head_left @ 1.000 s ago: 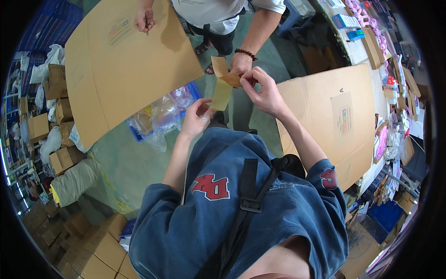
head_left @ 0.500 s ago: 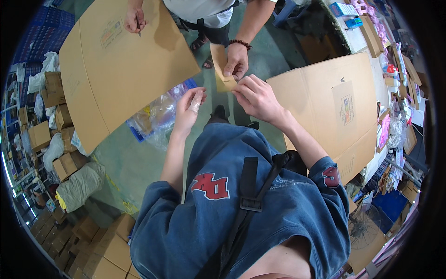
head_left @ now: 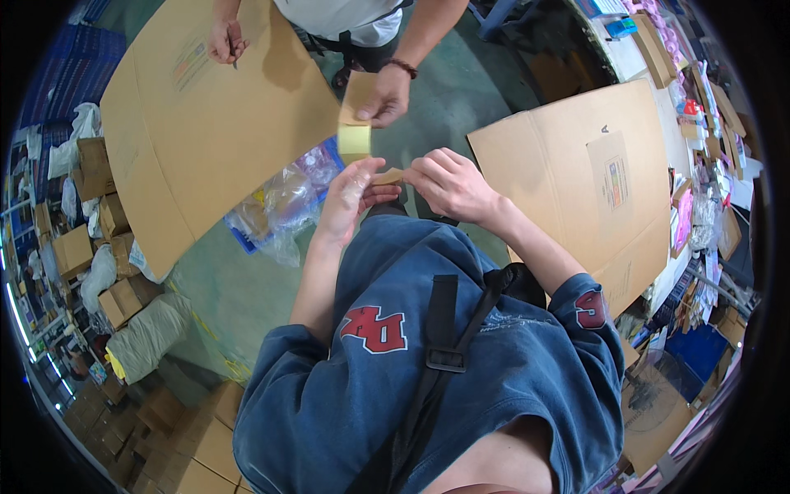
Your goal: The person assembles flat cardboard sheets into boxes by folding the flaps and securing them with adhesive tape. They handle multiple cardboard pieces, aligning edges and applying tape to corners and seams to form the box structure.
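A small tan slip of paper [head_left: 388,176] spans the gap between my two hands. Fingertips of my right hand [head_left: 453,188] pinch its right end. Its other end lies between the thumb and fingers of my left hand [head_left: 349,202], which has a shiny clear film near the thumb. Just beyond, a co-worker's hand [head_left: 385,100] with a beaded bracelet holds a tan card [head_left: 359,92] joined to a pale yellow pad [head_left: 355,142]. The co-worker's other hand [head_left: 226,41] holds a thin dark object over the big cardboard sheet [head_left: 185,123].
Another large cardboard piece [head_left: 584,177] stands at my right, beside a cluttered white table [head_left: 629,62]. A blue crate [head_left: 329,156] with clear plastic bags sits on the floor partly under the left sheet. Cardboard boxes [head_left: 74,251] and a grey sack [head_left: 152,333] are at the left.
The co-worker's hand has moved left with the card and pad, away from my right hand. My right hand has come left with the slip, and my left hand now meets it.
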`<state>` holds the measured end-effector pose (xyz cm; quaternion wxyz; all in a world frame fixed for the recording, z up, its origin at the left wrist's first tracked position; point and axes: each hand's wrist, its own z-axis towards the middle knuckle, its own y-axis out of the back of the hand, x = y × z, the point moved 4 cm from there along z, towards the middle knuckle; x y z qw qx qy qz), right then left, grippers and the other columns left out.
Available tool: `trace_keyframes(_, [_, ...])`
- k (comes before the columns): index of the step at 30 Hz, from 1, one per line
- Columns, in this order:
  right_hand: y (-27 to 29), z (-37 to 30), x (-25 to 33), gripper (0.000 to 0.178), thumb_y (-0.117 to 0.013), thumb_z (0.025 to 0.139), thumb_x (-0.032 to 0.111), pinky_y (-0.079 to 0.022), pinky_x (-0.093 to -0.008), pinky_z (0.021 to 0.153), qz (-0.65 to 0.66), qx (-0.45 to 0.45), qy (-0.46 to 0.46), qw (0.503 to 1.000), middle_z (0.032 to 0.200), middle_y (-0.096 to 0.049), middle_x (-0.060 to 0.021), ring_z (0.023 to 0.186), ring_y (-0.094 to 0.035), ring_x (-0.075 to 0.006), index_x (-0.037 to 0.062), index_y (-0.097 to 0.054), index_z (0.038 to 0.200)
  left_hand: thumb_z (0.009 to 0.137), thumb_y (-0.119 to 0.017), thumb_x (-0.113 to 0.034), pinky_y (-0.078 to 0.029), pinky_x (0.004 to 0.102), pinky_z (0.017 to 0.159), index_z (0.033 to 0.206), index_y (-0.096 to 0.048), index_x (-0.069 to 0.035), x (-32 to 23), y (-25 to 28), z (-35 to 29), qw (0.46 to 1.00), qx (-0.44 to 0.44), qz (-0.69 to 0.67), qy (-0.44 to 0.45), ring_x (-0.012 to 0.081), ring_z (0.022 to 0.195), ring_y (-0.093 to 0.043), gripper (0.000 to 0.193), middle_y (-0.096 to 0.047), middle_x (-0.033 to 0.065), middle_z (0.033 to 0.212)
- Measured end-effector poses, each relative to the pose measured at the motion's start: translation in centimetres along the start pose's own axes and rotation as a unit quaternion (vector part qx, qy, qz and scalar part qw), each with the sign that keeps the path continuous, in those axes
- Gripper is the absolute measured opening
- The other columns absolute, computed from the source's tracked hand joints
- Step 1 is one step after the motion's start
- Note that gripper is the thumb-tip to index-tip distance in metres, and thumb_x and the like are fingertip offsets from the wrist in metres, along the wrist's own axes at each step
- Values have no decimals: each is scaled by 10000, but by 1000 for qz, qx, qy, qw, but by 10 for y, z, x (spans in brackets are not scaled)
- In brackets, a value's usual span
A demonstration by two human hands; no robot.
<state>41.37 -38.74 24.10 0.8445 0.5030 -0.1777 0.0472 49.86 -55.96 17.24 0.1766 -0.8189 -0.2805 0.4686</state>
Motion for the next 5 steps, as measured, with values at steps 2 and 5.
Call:
trace_keyframes(2, [10,-7,2,330,-665,711,113,-515,-355,762,-11,-23,1,1000,956,-554,-79,858,-585,-241,18,-637,1026,1021,-630,-196,-574,323,868,1323,-497,-6,-2,-12,3,999,8,37,-27,221,952,-721,381,-720,165,1042])
trace_keyframes(5, [26,-29,-3,399,-708,746,112,-526,-358,784,-16,-41,-76,996,1008,-584,-90,889,-606,-252,43,-639,1133,1007,-645,-147,-578,325,873,1379,-435,-12,-5,-37,20,993,25,97,-55,226,944,-723,449,-719,168,1045])
